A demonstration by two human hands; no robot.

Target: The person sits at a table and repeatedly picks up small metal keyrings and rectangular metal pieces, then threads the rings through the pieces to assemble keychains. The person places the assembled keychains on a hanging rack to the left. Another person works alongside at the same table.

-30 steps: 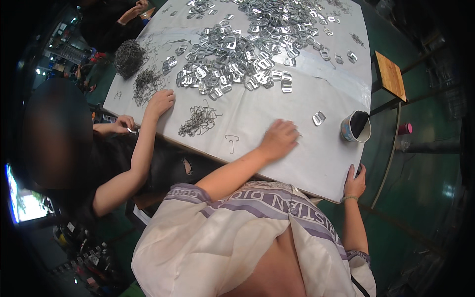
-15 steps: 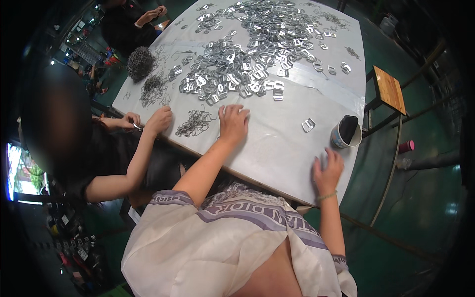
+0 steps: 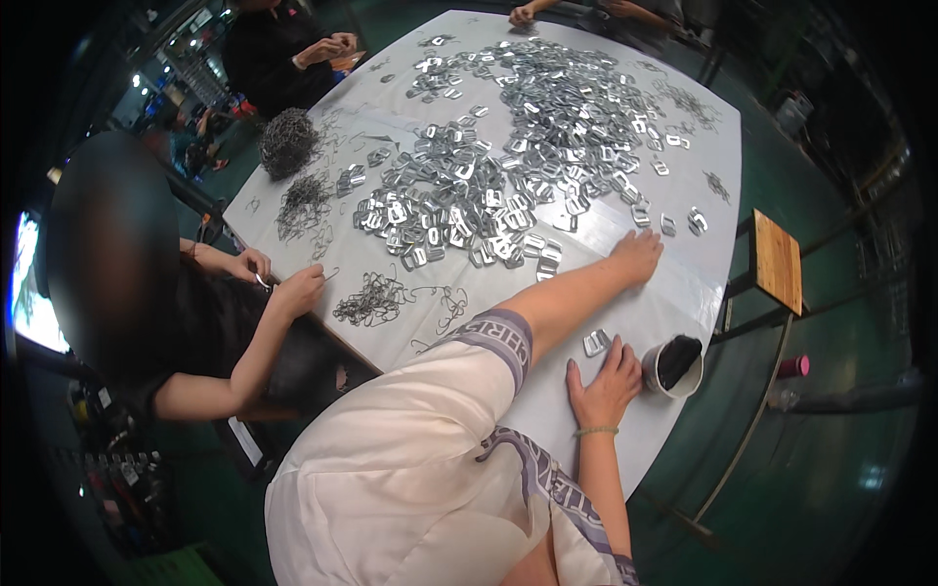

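Note:
My left arm stretches rightward across the table. At its end, my left hand (image 3: 637,258) is palm down by the right edge of the big heap of silver metal buckles (image 3: 576,117), fingers apart, with nothing visible in them. Nearer to me, my right hand (image 3: 608,391) rests on the tabletop with its fingers spread. A single buckle (image 3: 596,341) lies just beyond its fingertips, seemingly not gripped. To the right of that hand stands a white cup (image 3: 690,379) with something black in it.
Small bent wires (image 3: 371,300) lie at the left table edge, beside a seated person's hands (image 3: 299,291). A wire ball (image 3: 288,143) is farther back. Other people work at the far side. A wooden stool (image 3: 777,262) stands off the right edge.
My left hand has swung right across the table, from near the small wires to the heap's right side. My right hand is now close to the single buckle. The view has shifted.

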